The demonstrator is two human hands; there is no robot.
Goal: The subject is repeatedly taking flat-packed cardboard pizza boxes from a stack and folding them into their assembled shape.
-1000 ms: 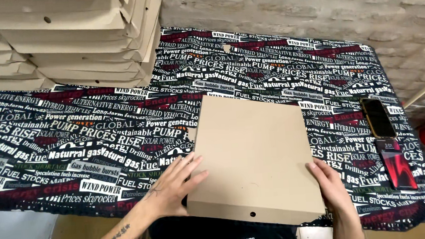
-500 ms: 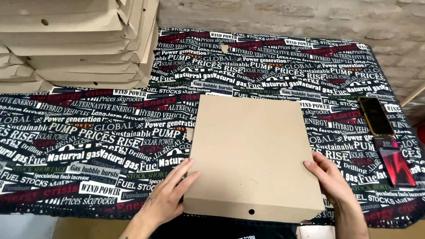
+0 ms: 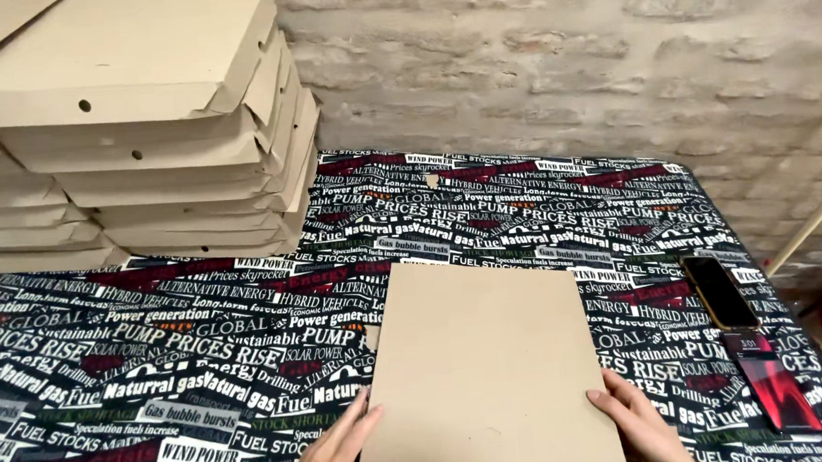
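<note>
Wall: pale brick wall [image 3: 562, 47] behind everything; the counter butts against it, so nothing can slide off the far edge.
Counter: counter [image 3: 151, 375] under a black cloth printed all over with white and red lettering; it carries every item listed below.
Box stack: stack of folded cardboard boxes [image 3: 125, 135] at the far left corner, lids flat and edges roughly aligned, each bearing on the one beneath. It sits well apart from the hands, which leaves the near middle open as working space.
Cardboard box: flat tan cardboard box [image 3: 488, 370] lies on the cloth at the near middle, long side running away from the person, its near end overhanging or level with the counter's front edge (bottom of the frame cuts it off, cannot tell which). Lying flat, it is fully supported and both side edges are reachable.
Left hand: left hand [image 3: 335, 458] at the box's near left edge, fingers [image 3: 367, 425] together and extended along the side, tips on or just over the top face. Reads as bracing rather than pinching.
Right hand: right hand [image 3: 642, 432] mirrors it at the near right edge, fingers [image 3: 608, 402] together, lying flat against the edge. One hand per side keeps the box square.
Red item: flat red and black packet [image 3: 774, 384] near the right edge, clear of the box.
Phone: dark phone [image 3: 719, 291] face up just beyond the packet, also out of the work area.
</note>
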